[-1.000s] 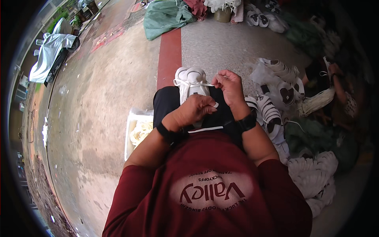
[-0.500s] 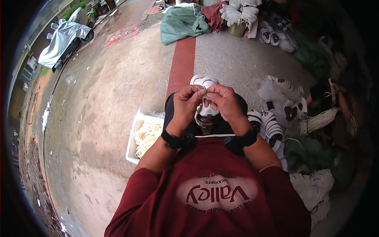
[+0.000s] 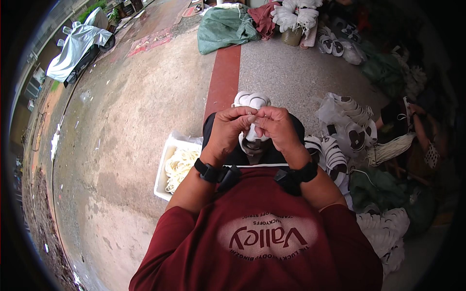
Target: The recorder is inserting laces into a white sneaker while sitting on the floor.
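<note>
White shoes (image 3: 253, 100) rest between my knees, their rounded pale ends pointing away from me and a dark opening nearest my body. Above them my left hand (image 3: 226, 131) and my right hand (image 3: 280, 128) meet, thumb and fingertips of each pinched together. Whatever lies between the fingertips is too small to make out. Both hands partly cover the shoes. Left of my legs stands a white plastic bin (image 3: 160, 188) holding a tangle of cream-coloured laces (image 3: 181, 167).
Rows of white and dark shoes (image 3: 335, 157) sit close to my right, beside plastic-wrapped shoes (image 3: 357, 137). Another person's arm (image 3: 421, 121) shows near a pale lace bundle (image 3: 392, 149). Green sacks (image 3: 225, 31) lie ahead; a covered motorbike (image 3: 80, 46) stands far left.
My two hands shift slightly, the fingertips still together, and my right wrist moves a little to the right. The shoes' far ends rise slightly in view.
</note>
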`<state>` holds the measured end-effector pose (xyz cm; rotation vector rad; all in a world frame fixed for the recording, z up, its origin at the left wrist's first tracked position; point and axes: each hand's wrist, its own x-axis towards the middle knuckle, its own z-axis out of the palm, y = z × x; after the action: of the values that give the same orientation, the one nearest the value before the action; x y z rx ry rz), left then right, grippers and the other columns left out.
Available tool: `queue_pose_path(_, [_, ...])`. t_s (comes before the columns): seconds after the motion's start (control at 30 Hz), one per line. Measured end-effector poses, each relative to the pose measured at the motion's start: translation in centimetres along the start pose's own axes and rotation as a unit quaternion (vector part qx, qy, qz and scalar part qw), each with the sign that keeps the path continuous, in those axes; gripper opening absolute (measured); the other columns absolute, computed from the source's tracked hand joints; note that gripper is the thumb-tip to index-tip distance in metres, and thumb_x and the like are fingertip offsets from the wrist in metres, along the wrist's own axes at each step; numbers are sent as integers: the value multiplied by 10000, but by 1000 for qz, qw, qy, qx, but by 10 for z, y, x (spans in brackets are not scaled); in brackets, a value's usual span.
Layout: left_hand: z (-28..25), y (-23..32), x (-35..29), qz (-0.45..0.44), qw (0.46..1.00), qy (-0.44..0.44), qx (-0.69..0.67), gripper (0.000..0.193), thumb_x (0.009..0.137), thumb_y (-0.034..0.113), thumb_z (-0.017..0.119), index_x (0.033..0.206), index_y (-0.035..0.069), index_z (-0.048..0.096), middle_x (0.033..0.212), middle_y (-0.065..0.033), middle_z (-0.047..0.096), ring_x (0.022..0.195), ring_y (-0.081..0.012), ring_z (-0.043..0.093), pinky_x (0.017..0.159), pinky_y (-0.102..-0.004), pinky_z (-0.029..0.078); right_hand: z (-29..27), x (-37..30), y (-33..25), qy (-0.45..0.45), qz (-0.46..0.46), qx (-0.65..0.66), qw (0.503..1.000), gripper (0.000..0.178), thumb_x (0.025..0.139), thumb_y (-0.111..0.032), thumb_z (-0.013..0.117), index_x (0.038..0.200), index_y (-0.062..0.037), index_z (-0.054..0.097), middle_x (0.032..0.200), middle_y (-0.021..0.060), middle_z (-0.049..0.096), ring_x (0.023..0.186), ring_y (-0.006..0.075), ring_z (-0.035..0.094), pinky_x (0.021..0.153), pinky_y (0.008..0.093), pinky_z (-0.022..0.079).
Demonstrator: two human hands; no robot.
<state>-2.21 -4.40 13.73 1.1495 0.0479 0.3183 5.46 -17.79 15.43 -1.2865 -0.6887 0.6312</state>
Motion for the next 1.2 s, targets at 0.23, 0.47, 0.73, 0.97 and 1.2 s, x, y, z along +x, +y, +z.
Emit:
queue_pose_path(0.23, [-9,-7,1,-3,1000,-17,-14,89,778,78,667,852,29,668,748,1,601,650,-75,489,606,-210,398,-1,0,1,-15,36,-30,999,154,833,-6,511,698,17,583,588,18,549,498,64,479,474,209,375])
queue_pose_path(0.47, [-30,-43,20,35,992,13,123,122,800,89,647,897,15,651,811,-21,614,773,-94,534,711,-234,427,-42,16,21,-45,-39,-313,948,147,805,-107,551,705,-2,568,541,76,516,523,170,532,520,302,414])
queue_pose_path(0.73, [-38,-105,20,91,717,-58,689,535,849,319,521,1203,-68,415,1126,-213,489,1054,-370,481,888,-396,424,-38,37,-20,48,-202,-424,881,135,810,-86,546,711,-7,501,635,148,530,577,294,534,574,356,437])
queue_pose_path(0.97, [-39,-110,21,93,677,-73,727,521,870,307,480,1191,-95,400,1120,-233,492,1050,-371,486,886,-397,423,-1,36,-87,36,-247,-192,949,182,875,-69,519,698,-27,512,571,-31,431,515,34,376,459,217,314])
queue_pose_path(1.2, [-46,-114,25,114,697,-61,705,475,871,309,482,1152,-71,439,1108,-219,514,1010,-354,517,867,-384,429,-13,23,-198,-159,-427,92,885,96,887,-76,518,823,-14,556,686,-25,458,468,45,281,464,212,236])
